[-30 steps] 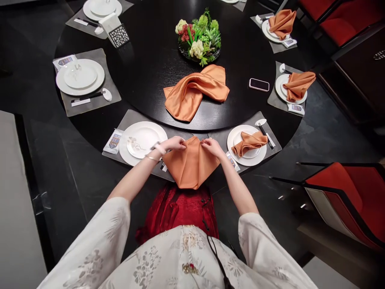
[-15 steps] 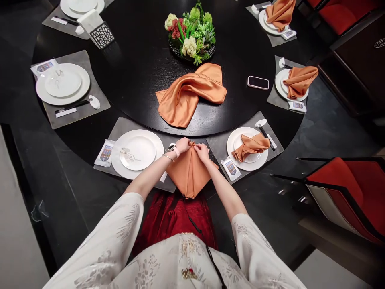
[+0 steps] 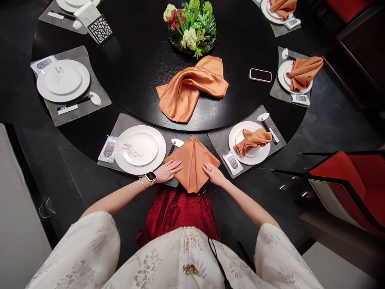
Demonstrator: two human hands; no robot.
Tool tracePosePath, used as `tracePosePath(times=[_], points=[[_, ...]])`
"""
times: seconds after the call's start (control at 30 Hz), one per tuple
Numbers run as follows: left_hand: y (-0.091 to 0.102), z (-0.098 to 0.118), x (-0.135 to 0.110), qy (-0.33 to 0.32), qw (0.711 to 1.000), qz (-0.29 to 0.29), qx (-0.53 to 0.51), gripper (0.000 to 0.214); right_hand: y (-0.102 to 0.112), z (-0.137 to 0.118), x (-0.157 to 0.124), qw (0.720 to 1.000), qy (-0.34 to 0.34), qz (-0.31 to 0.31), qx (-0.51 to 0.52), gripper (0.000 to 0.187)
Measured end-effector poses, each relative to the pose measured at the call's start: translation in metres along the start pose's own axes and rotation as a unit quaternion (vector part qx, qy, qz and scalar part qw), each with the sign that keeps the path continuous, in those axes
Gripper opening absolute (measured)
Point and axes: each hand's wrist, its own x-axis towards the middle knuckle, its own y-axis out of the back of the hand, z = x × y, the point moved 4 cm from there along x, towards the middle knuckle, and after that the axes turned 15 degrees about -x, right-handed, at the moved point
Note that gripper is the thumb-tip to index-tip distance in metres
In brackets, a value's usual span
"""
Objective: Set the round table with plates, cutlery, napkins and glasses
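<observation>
An orange cloth napkin (image 3: 194, 166), folded into a diamond with a pleat down its middle, lies at the table's front edge. My left hand (image 3: 168, 170) rests flat on its left side, fingers stretched out. On the napkin's right side lies my right hand (image 3: 213, 172), also open with fingers extended. Just left of the napkin are two stacked white plates (image 3: 140, 148). A white spoon (image 3: 177, 143) and black chopsticks (image 3: 172, 148) show behind the napkin, partly covered by it. Beyond, a second, loosely crumpled orange napkin (image 3: 192, 90) lies on the raised round centre of the table.
To the right, a folded napkin (image 3: 252, 141) sits on plates on a grey placemat (image 3: 218, 140). A phone (image 3: 260, 75) and a flower arrangement (image 3: 191, 30) stand on the black table centre. A red chair (image 3: 339, 176) is at the right.
Both hands have left the napkin's top point and moved apart and down onto its left and right sides. The napkin now lies flatter and wider. The view has shifted slightly.
</observation>
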Motion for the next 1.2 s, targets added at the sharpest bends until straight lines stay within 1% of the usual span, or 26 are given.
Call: tracePosePath(times=[0.07,0.13,0.2,0.27,0.33,0.4,0.47,0.53,0.6,0.73,0.8,0.9,1.0,1.13,1.2], points=[[-0.003,-0.003,0.003,-0.009,1.0,-0.015,0.001,0.055,-0.004,0.001,0.005,1.0,0.009,-0.006,0.008,0.07],[-0.001,-0.002,0.005,-0.021,1.0,-0.023,-0.001,0.058,-0.002,0.003,0.006,1.0,-0.001,0.0,0.01,0.07],[0.001,-0.001,0.004,-0.031,0.999,-0.03,-0.003,0.063,0.002,0.006,-0.003,1.0,-0.011,0.008,-0.003,0.072],[0.001,0.0,-0.001,-0.036,0.999,-0.031,-0.005,0.068,0.006,0.01,-0.018,1.0,-0.006,0.006,-0.028,0.073],[0.0,-0.001,-0.005,-0.033,0.999,-0.026,-0.011,0.069,0.009,0.015,-0.03,0.999,0.011,-0.002,-0.052,0.068],[-0.002,-0.004,-0.007,-0.025,0.999,-0.022,-0.02,0.067,0.009,0.019,-0.033,0.998,0.032,-0.013,-0.06,0.059],[-0.003,-0.006,-0.007,-0.019,0.999,-0.025,-0.028,0.067,0.008,0.021,-0.026,0.997,0.047,-0.022,-0.059,0.051],[-0.003,-0.007,-0.004,-0.014,0.999,-0.032,-0.032,0.067,0.008,0.022,-0.015,0.996,0.061,-0.031,-0.055,0.048],[0.001,-0.005,-0.002,-0.013,0.999,-0.032,-0.036,0.061,0.011,0.024,-0.007,0.995,0.076,-0.036,-0.049,0.046],[0.01,-0.001,0.002,-0.001,0.999,-0.001,-0.039,0.038,0.019,0.031,-0.002,0.994,0.098,-0.038,-0.034,0.045],[0.012,-0.001,0.004,0.01,0.999,0.005,-0.034,0.033,0.02,0.035,-0.001,0.993,0.097,-0.048,-0.038,0.043],[0.013,-0.001,0.008,0.009,0.999,-0.005,-0.037,0.028,0.016,0.038,0.0,0.993,0.088,-0.064,-0.055,0.041],[0.011,0.003,0.011,-0.003,0.999,-0.016,-0.046,0.026,0.009,0.036,-0.012,0.993,0.083,-0.059,-0.059,0.04],[0.0,0.015,0.01,-0.04,0.997,-0.035,-0.061,0.027,0.004,0.027,-0.044,0.995,0.072,-0.045,-0.047,0.042],[-0.006,0.019,0.007,-0.048,0.996,-0.025,-0.065,0.03,0.003,0.021,-0.056,0.996,0.064,-0.044,-0.047,0.043]])
